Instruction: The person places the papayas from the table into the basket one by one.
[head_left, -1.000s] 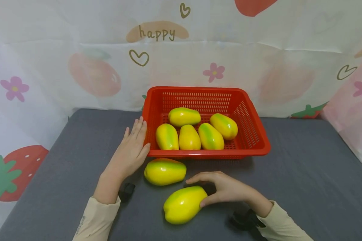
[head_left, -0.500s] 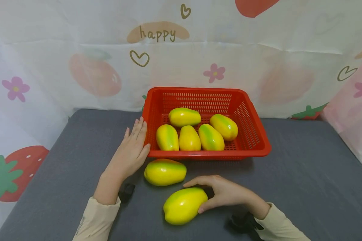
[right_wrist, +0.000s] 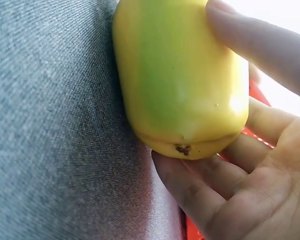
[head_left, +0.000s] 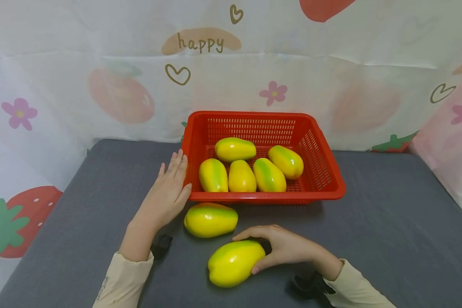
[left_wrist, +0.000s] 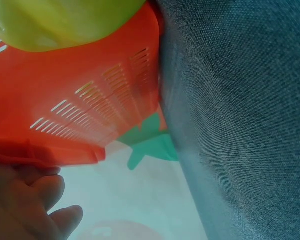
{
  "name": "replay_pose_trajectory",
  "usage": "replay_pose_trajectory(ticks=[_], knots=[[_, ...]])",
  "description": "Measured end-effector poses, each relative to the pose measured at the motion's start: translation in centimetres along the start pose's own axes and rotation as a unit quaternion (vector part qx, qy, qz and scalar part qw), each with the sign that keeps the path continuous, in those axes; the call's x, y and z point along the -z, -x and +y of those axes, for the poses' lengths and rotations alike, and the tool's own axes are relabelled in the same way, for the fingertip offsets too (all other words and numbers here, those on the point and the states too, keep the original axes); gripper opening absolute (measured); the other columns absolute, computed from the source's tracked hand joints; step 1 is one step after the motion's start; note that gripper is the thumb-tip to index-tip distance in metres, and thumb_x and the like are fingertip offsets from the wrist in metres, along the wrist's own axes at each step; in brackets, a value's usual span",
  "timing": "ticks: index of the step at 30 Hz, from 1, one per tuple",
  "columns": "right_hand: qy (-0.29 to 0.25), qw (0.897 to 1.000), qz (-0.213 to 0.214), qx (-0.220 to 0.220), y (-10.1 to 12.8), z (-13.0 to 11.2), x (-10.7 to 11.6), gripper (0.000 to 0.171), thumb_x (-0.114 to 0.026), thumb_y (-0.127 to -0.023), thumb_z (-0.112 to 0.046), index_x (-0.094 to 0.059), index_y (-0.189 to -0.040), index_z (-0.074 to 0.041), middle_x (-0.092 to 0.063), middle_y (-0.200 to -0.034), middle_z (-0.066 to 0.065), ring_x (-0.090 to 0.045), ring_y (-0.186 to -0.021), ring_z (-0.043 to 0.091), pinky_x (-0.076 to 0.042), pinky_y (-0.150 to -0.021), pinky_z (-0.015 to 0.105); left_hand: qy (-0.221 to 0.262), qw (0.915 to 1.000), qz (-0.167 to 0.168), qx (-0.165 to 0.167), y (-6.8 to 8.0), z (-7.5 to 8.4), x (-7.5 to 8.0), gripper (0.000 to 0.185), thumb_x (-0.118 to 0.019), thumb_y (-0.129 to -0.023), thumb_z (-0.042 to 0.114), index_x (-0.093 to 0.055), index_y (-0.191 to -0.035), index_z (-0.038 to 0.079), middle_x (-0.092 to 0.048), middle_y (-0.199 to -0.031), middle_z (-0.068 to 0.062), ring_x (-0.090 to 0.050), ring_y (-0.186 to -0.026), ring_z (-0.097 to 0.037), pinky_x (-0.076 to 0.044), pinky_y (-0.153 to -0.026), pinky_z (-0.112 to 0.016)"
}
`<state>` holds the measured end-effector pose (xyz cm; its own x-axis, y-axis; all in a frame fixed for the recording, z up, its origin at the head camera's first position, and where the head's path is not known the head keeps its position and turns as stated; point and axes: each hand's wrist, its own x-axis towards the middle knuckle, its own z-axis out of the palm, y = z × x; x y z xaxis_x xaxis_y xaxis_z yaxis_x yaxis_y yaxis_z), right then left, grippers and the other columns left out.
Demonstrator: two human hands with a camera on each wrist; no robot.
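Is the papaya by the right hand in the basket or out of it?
Out: the papaya lies on the grey table, gripped by the right hand, before the red basket.

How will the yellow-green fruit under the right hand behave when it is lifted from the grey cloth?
The fruit is smooth and glossy, so it may slip; the right hand wraps its end with fingers and thumb. Its rounded oval body would probably roll if nudged sideways. It looks rigid, showing no dent under the fingers.

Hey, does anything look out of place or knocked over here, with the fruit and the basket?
Nothing stands out. The red basket sits level with five fruits inside; two more lie whole on the grey table.
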<state>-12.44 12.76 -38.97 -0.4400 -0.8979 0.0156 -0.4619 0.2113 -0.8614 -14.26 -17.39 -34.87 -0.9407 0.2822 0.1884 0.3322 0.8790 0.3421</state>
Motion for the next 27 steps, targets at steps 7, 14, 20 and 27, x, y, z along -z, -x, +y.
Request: replay_pose_trajectory(ticks=[7,14,20,27], knots=[[0.025,0.999,0.027,-0.002,0.3,-0.8,0.3,0.06,-0.076,-0.08,-0.035,-0.055,-0.132,-0.013,-0.058,-0.128,-0.007,-0.054,-0.115,0.01,-0.043,-0.098,0.032,0.005,1.0,0.001,0.0,0.0,-0.2,-0.1,0.066,-0.043,-0.097,0.021,-0.014,-0.149,-0.006,-0.004,-0.158,-0.018,-0.002,-0.145,-0.03,-0.005,-0.114,-0.052],[0.043,0.998,0.044,0.011,1.1,-2.2,1.0,0.061,-0.075,-0.08,-0.035,-0.055,-0.133,-0.012,-0.057,-0.128,-0.007,-0.054,-0.115,0.012,-0.044,-0.098,0.034,0.01,0.9999,-0.001,-0.002,0.0,-0.2,-0.1,0.066,-0.044,-0.098,0.021,-0.013,-0.15,-0.005,-0.003,-0.158,-0.017,0.0,-0.145,-0.028,-0.003,-0.114,-0.051],[0.053,0.997,0.046,0.025,1.7,-3.4,1.4,0.061,-0.075,-0.081,-0.034,-0.054,-0.133,-0.01,-0.057,-0.129,-0.005,-0.055,-0.115,0.013,-0.045,-0.097,0.035,0.005,1.0,0.0,-0.001,0.1,-0.1,-0.1,0.066,-0.043,-0.098,0.022,-0.013,-0.15,-0.006,-0.004,-0.158,-0.018,-0.001,-0.145,-0.029,-0.003,-0.114,-0.051],[0.065,0.994,0.054,0.065,2.0,-4.8,2.2,0.061,-0.076,-0.08,-0.025,-0.052,-0.134,-0.01,-0.057,-0.13,-0.001,-0.054,-0.114,0.014,-0.045,-0.097,0.034,0.002,1.0,0.002,0.002,0.1,-0.1,-0.1,0.066,-0.044,-0.097,0.022,-0.014,-0.15,-0.005,-0.004,-0.158,-0.017,-0.002,-0.145,-0.03,-0.004,-0.114,-0.051]])
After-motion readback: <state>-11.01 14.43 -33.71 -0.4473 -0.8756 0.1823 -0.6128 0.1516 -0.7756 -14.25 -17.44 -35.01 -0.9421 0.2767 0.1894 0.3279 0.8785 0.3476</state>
